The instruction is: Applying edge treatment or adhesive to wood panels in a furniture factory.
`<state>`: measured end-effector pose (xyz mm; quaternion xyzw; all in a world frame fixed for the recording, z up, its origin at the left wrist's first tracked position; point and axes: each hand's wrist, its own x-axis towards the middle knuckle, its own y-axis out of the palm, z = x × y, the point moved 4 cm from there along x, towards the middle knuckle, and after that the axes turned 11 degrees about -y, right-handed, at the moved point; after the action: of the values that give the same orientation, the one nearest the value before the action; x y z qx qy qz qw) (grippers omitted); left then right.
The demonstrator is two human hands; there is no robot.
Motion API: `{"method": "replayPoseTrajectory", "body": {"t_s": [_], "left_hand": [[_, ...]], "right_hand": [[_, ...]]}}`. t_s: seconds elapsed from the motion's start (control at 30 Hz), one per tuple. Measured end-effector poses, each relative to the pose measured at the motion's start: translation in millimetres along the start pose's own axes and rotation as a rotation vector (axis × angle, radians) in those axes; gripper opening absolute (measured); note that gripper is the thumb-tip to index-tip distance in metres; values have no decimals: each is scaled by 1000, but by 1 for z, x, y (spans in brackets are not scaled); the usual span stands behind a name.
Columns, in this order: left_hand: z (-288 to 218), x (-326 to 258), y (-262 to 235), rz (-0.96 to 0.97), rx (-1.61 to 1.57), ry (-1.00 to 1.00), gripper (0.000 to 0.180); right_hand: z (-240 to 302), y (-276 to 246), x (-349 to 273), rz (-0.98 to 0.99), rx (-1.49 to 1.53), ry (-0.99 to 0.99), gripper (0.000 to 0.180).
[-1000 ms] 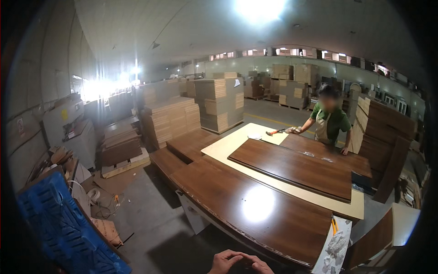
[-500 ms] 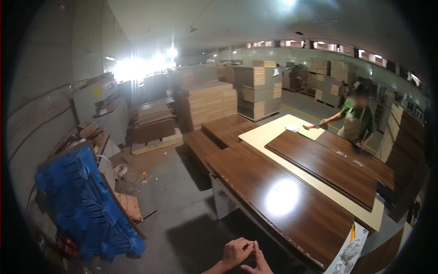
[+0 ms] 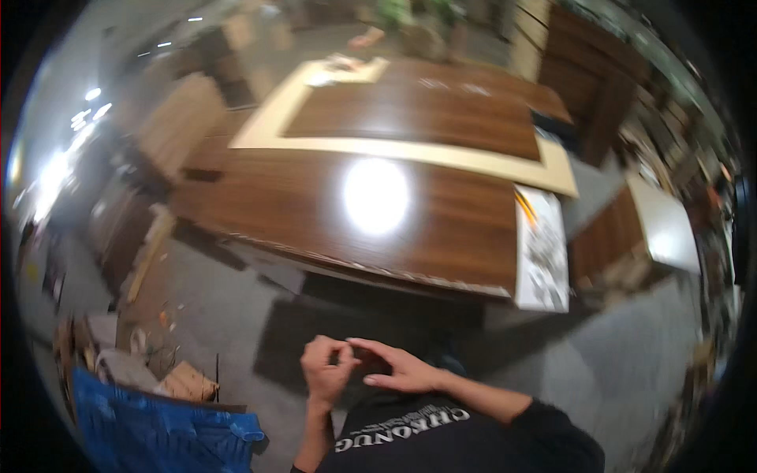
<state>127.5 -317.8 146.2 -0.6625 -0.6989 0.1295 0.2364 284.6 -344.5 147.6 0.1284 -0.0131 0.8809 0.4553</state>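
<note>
My left hand and my right hand meet low in the view, just in front of my chest and dark top. The left hand's fingers are curled in. The right hand's fingers stretch out flat and touch the left hand's fingertips. I see nothing held in either hand, though the picture is blurred. Both hands hang over the grey floor, short of the near edge of a long dark wood panel that lies like a tabletop.
A white printed sheet and an orange pencil lie at the panel's right end. Behind it, a second dark panel rests on a pale board. A blue pallet and wood scraps sit lower left. Board stacks stand at left.
The view has tipped down and swung right, so the panels now fill the upper middle. My hands have risen further into view and stay together. The person at the far end is almost out of frame.
</note>
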Motion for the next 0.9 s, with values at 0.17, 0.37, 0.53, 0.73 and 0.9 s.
{"method": "replayPoseTrajectory", "body": {"t_s": [0.17,0.37,0.53,0.73,0.9], "left_hand": [[-10,-2,9,151,-68,-5,7],[6,15,11,208,-235,-134,6],[9,32,16,336,-376,-106,13],[0,25,79,577,-441,-145,21],[-18,16,119,600,-162,-6,12]], "right_hand": [[-13,-6,-21,-66,42,33,66],[-32,-40,-73,-437,169,52,62],[-35,-66,-125,-700,53,208,48],[-50,-79,-166,-929,-14,225,42],[-44,-95,-191,-958,-47,301,40]]}}
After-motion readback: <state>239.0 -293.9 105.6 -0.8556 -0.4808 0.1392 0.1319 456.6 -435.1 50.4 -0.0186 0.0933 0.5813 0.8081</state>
